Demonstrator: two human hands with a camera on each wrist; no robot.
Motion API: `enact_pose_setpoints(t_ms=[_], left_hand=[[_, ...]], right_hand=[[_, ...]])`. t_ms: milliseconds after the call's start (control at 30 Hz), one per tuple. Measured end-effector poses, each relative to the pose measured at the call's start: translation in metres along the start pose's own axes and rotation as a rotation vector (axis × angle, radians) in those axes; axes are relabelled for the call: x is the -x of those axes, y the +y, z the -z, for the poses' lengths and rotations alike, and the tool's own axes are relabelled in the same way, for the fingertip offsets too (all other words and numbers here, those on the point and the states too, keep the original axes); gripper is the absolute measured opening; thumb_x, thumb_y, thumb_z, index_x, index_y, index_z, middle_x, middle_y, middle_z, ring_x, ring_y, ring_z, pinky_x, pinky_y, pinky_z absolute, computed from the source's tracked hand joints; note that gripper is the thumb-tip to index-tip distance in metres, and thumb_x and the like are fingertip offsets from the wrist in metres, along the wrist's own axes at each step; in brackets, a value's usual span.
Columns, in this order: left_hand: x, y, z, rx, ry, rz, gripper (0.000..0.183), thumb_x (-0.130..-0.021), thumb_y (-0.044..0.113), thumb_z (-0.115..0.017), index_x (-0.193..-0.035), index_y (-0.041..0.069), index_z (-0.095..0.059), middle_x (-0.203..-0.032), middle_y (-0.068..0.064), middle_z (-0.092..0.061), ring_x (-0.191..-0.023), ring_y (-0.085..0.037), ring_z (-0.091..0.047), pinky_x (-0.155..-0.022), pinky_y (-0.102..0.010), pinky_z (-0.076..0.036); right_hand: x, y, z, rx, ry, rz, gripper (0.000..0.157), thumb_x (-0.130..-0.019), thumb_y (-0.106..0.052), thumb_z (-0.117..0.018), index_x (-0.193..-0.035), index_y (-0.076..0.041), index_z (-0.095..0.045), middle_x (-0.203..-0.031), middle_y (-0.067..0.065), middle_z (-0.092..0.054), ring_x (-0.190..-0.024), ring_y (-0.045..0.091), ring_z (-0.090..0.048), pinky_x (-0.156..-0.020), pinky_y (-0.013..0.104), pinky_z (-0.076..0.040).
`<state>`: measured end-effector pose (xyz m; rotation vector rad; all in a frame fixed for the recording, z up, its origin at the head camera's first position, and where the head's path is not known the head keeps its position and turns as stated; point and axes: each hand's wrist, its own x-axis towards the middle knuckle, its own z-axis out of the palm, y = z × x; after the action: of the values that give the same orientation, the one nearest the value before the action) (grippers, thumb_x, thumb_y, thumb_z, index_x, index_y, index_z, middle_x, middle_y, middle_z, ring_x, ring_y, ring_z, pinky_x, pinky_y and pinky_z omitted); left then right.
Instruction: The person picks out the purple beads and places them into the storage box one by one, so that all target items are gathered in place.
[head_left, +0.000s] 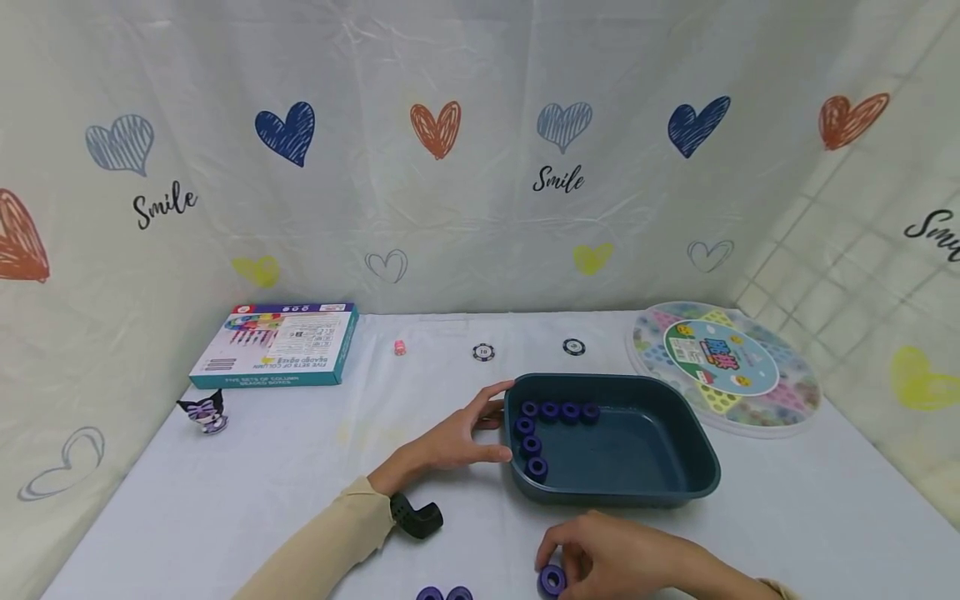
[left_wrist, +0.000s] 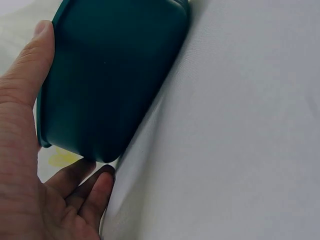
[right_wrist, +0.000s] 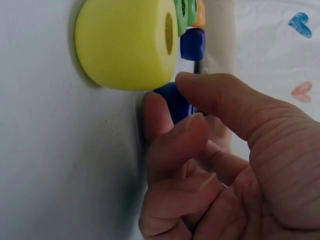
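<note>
A dark teal plastic tub (head_left: 630,462) holds several purple ring-shaped beads (head_left: 550,411) in an L along its far and left sides. My left hand (head_left: 457,437) rests on the tub's left end, thumb and index finger spread out to its rim. In the left wrist view, the thumb (left_wrist: 37,57) lies along the rim and the other fingers sit low by the tub's corner. On the tabletop in front of the tub, my right hand (head_left: 611,554) pinches a purple bead (head_left: 552,581) between thumb and fingertips. The right wrist view shows that bead (right_wrist: 175,102) partly hidden by fingers.
Two purple beads (head_left: 444,594) lie at the near edge of view. A big yellow bead (right_wrist: 125,45) is close to the right hand, with green beads (right_wrist: 187,12) beyond. Behind are a boxed game (head_left: 273,346), small figurine (head_left: 206,412), two chips (head_left: 483,352) and a round game board (head_left: 723,367).
</note>
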<state>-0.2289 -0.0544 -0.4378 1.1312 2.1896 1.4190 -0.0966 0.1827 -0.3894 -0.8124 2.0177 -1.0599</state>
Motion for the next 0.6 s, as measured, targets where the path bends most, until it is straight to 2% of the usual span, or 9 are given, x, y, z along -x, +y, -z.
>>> enact_pose_setpoints(t_ms=[133,333,433,600], left_hand=[[0.0,0.0,0.0,0.004,-0.002,-0.007,0.089,-0.075,0.053,-0.064,-0.143,0.032,-0.011,-0.139,-0.005,-0.037,-0.117,-0.012,-0.045,-0.099,-0.034,-0.035],[0.0,-0.001,0.0,-0.003,-0.003,-0.026,0.089,-0.076,0.055,-0.063,-0.144,0.03,-0.01,-0.138,-0.007,-0.037,-0.117,-0.013,-0.045,-0.098,-0.035,-0.036],[-0.001,-0.001,0.0,0.0,-0.004,-0.028,0.089,-0.076,0.054,-0.063,-0.144,0.03,-0.01,-0.138,-0.007,-0.037,-0.117,-0.013,-0.045,-0.098,-0.036,-0.036],[0.0,-0.001,0.0,0.007,-0.006,-0.03,0.089,-0.076,0.053,-0.064,-0.144,0.029,-0.01,-0.139,-0.008,-0.037,-0.117,-0.013,-0.045,-0.098,-0.034,-0.036]], right_hand=[[0.001,-0.003,0.0,-0.014,-0.014,0.003,0.021,-0.082,-0.021,-0.066,-0.103,-0.019,-0.062,-0.07,-0.011,-0.059,-0.061,0.0,-0.052,-0.057,0.018,-0.046],[0.006,-0.02,0.008,0.069,-0.042,0.094,0.024,-0.085,-0.028,-0.063,-0.107,-0.021,-0.06,-0.073,-0.016,-0.058,-0.059,-0.003,-0.05,-0.053,0.017,-0.045],[0.008,-0.028,0.016,0.128,-0.024,0.135,0.025,-0.085,-0.03,-0.062,-0.108,-0.023,-0.059,-0.074,-0.018,-0.059,-0.058,-0.005,-0.049,-0.051,0.017,-0.044],[0.011,-0.035,0.032,0.16,0.03,0.13,0.026,-0.085,-0.03,-0.063,-0.109,-0.022,-0.059,-0.074,-0.014,-0.06,-0.057,-0.002,-0.047,-0.048,0.016,-0.042]])
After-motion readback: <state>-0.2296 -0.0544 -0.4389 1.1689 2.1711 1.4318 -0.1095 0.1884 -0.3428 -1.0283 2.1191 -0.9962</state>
